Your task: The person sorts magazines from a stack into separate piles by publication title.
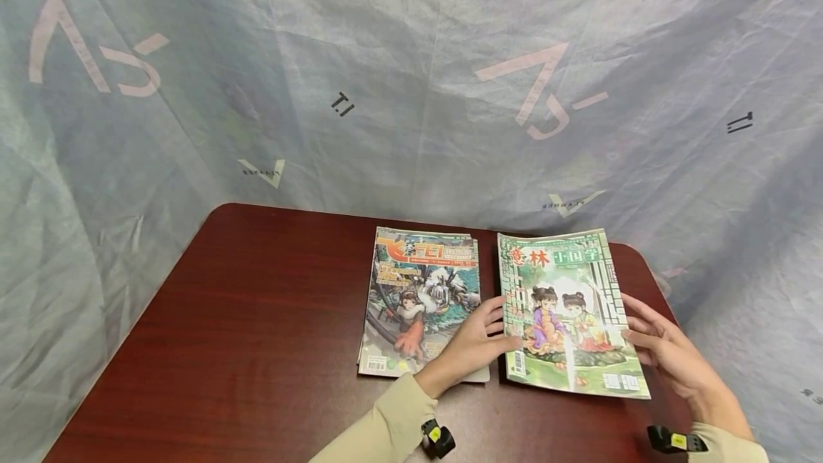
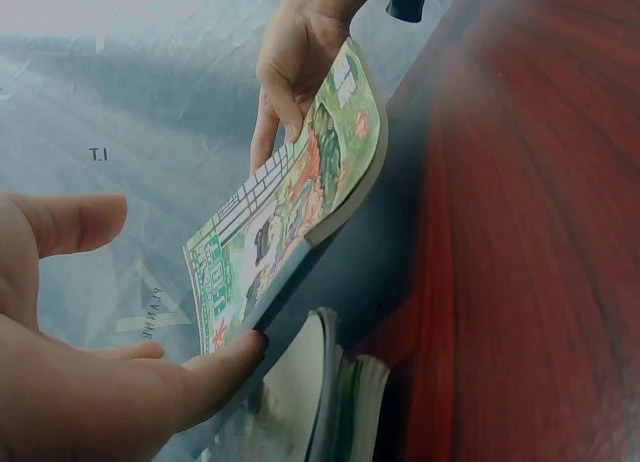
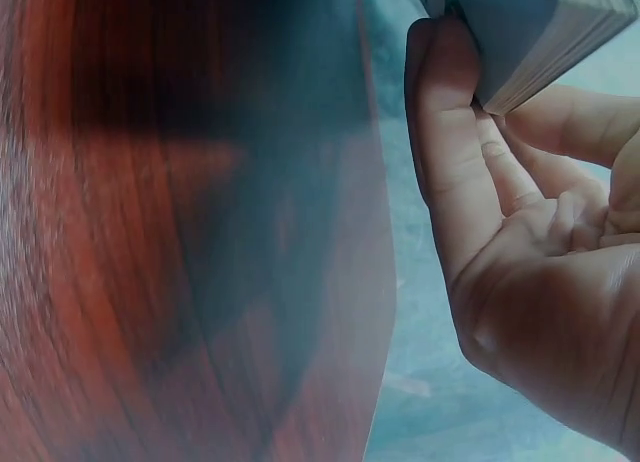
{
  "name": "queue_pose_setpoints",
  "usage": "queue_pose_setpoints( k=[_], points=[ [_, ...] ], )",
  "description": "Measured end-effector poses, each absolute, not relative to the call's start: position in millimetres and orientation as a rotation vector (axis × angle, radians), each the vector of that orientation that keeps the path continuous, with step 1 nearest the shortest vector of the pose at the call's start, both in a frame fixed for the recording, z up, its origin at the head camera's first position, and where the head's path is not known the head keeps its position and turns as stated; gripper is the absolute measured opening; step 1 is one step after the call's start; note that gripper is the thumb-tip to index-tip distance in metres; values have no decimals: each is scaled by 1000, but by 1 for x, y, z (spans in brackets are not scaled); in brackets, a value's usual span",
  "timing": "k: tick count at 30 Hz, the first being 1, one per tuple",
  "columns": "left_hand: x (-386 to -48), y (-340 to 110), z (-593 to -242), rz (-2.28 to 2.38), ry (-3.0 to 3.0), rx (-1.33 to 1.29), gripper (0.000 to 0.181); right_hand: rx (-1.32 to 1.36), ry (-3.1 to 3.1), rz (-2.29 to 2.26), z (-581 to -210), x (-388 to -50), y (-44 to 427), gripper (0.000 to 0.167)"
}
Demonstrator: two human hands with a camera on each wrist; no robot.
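Observation:
A thick magazine (image 1: pixel 566 313) with two cartoon children on its green cover is raised off the table at the right. My right hand (image 1: pixel 671 352) grips its right edge, thumb above and fingers below. At the opposite side, the fingers of my left hand (image 1: pixel 472 345) touch the spine, while the left thumb stands apart above the cover in the left wrist view. That view shows the magazine (image 2: pixel 300 197) tilted. A small pile of magazines (image 1: pixel 421 302) lies to its left, partly covered by my left hand; an orange title tops its cover.
A dark red wooden table (image 1: pixel 257 320) carries the pile. Behind it and at both sides hangs a grey printed cloth (image 1: pixel 398 91). The table's right edge (image 3: pixel 385 232) runs close to my right hand.

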State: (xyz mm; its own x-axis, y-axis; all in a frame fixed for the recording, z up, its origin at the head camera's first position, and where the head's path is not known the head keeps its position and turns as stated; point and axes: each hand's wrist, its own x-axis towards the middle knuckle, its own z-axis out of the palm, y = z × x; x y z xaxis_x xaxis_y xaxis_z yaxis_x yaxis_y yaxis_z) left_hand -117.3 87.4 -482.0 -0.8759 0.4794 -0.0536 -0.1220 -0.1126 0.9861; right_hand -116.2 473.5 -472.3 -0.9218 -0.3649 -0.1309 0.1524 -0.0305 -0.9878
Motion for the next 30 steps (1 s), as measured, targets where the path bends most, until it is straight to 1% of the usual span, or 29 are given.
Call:
queue_pose_setpoints(
  k=[6,15,27,30],
  points=[
    [-120,95,-485,1990,1775,340,77,-150,1942,-1981,-476,-118,479,69],
    [-116,105,-490,1987,1770,277,82,-124,2041,-1890,-483,-122,477,68],
    [-117,117,-483,1895,1871,300,89,170,2485,-1556,-482,-120,474,56],
    [-118,117,-484,1884,1857,315,90,221,2543,-1419,-479,-120,471,61]
  ],
)
